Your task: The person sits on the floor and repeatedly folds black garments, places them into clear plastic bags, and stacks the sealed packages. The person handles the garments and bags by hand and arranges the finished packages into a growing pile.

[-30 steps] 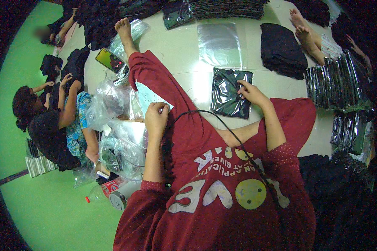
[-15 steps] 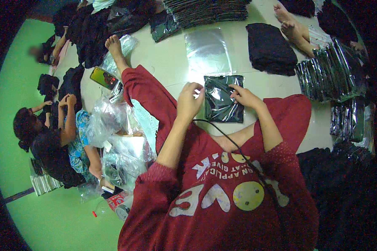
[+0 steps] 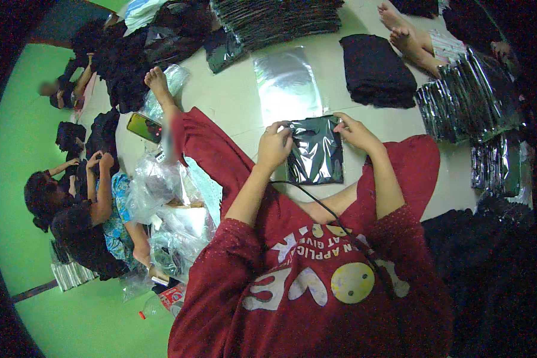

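A folded black garment in a clear plastic bag [image 3: 315,156] lies flat on the floor between my crossed legs, its film shining. My left hand [image 3: 274,147] pinches the bag at its upper left corner, fingers curled over the edge. At the upper right corner, my right hand [image 3: 358,133] has thumb and fingers closed on the bag's edge. Just beyond the far edge lies a stack of flat, clear plastic bags [image 3: 287,83]. A thin black cable [image 3: 307,190] runs across my lap, near my left wrist.
A black cloth pile [image 3: 379,70] and rows of bagged garments [image 3: 459,98] stand at the right. More bagged garments [image 3: 280,21] are stacked ahead. Crumpled plastic [image 3: 152,185] and a phone [image 3: 144,128] lie left. A co-worker [image 3: 80,224] sits further left; another person's feet [image 3: 407,36] reach in.
My right hand has moved from the bag's right part up to its upper right corner. My left hand has come onto the upper left corner. The whole view has shifted slightly.
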A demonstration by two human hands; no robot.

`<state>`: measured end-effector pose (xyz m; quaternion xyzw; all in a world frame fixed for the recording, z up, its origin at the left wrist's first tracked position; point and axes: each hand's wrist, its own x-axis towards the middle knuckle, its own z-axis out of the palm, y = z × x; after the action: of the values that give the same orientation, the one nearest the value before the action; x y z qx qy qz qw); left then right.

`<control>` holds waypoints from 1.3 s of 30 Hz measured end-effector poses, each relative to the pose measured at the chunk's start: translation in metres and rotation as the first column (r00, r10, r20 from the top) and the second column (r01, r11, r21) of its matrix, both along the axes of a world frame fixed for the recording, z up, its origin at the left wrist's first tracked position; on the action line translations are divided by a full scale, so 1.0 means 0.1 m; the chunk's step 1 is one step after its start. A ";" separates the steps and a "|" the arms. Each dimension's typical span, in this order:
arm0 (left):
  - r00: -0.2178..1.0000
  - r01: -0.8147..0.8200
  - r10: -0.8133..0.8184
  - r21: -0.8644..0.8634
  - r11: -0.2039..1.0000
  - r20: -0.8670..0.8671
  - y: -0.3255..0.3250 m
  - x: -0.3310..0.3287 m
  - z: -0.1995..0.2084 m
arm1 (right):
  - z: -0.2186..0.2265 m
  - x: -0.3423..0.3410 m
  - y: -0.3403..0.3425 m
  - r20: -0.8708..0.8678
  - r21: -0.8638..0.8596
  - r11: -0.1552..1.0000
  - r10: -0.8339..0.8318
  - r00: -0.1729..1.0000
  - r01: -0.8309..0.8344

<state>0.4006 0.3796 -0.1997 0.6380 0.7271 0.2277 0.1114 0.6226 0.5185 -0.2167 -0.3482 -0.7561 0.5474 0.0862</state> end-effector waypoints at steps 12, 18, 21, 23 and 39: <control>0.959 0.062 -0.077 -0.064 0.996 -0.271 0.20 0.50 -0.09 | -0.03 0.14 0.04 0.059 -0.008 0.990 -0.143 0.988 0.144; 0.980 0.193 -0.193 -0.011 0.981 -0.039 0.18 0.54 0.09 | -0.16 0.09 0.06 0.048 0.051 0.992 -0.117 0.992 0.115; 0.977 0.028 -0.009 -0.087 0.996 0.213 0.30 0.35 0.02 | -0.20 0.15 0.07 0.076 0.032 0.992 -0.120 0.990 0.118; 0.867 -0.287 0.283 -0.054 0.957 0.410 0.54 0.01 -0.07 | -0.22 0.19 0.06 0.063 0.090 0.991 -0.106 0.992 0.100; -0.447 -0.775 0.129 -0.455 0.438 0.885 1.98 -2.42 -0.48 | -0.08 -0.08 0.08 0.244 0.161 0.986 -0.092 0.965 0.053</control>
<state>0.1587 0.5774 -0.2481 -0.1803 0.5179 0.7769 0.3093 0.6147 0.5269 -0.2247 -0.4343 -0.7874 0.4359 0.0363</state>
